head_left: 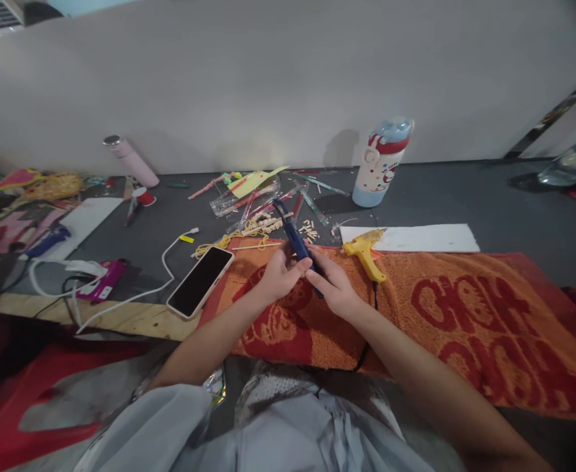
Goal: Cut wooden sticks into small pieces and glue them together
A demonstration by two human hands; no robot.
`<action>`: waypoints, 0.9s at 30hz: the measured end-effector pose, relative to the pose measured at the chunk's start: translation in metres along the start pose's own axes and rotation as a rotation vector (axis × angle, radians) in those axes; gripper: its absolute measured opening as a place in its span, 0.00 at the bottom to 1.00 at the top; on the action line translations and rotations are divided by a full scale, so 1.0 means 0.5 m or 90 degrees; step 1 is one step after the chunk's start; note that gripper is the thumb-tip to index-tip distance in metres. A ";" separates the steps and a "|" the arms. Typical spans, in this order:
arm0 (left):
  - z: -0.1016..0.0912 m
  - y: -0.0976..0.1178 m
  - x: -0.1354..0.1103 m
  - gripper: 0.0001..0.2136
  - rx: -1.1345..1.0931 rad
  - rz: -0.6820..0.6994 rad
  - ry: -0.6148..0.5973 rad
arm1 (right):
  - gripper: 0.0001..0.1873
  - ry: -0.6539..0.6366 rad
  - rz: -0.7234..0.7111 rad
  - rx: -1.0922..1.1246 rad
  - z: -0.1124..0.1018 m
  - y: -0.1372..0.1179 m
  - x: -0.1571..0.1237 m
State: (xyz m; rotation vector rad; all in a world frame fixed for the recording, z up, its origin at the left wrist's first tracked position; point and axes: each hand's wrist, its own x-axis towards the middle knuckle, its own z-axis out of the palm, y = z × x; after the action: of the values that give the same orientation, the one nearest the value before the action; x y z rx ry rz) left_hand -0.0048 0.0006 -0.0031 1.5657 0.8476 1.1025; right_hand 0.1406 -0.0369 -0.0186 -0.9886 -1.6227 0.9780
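Both of my hands meet over the orange and red towel [464, 314] on the grey table. My left hand [278, 275] and my right hand [334, 287] are both closed around a dark blue tool [293, 237] whose slim tip points away from me toward the wall. A yellow glue gun [365, 252] lies on the towel just right of my right hand. A phone [200, 280] with a dark screen lies left of my left hand, half on the towel's corner.
A white sheet [415, 237] lies behind the towel. A blue and white bottle [382, 162] and a pink flask [131, 160] stand near the wall. Sticks, beads and pens [263, 203] litter the middle. White cables [120, 288] run left. A red stool [32, 406] sits lower left.
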 end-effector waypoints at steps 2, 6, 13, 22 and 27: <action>0.002 0.001 -0.002 0.30 -0.006 0.006 0.003 | 0.33 0.003 0.003 -0.004 -0.002 -0.002 0.000; 0.004 0.004 -0.004 0.29 -0.020 0.007 0.014 | 0.34 0.009 0.002 -0.004 -0.003 -0.001 0.000; -0.002 -0.003 0.012 0.30 0.012 -0.052 0.029 | 0.36 0.017 0.026 0.030 0.002 0.011 0.007; -0.058 0.026 0.011 0.09 0.487 0.245 0.223 | 0.28 0.043 0.034 -0.177 -0.033 0.001 0.010; -0.099 0.015 0.027 0.09 0.676 0.369 0.262 | 0.29 -0.019 0.022 -0.205 -0.036 -0.007 0.010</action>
State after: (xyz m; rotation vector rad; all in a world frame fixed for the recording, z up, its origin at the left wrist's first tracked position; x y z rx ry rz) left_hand -0.0467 0.0270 0.0115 2.6205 1.4476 1.5285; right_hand 0.1563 -0.0309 -0.0098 -1.2255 -1.8304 0.7711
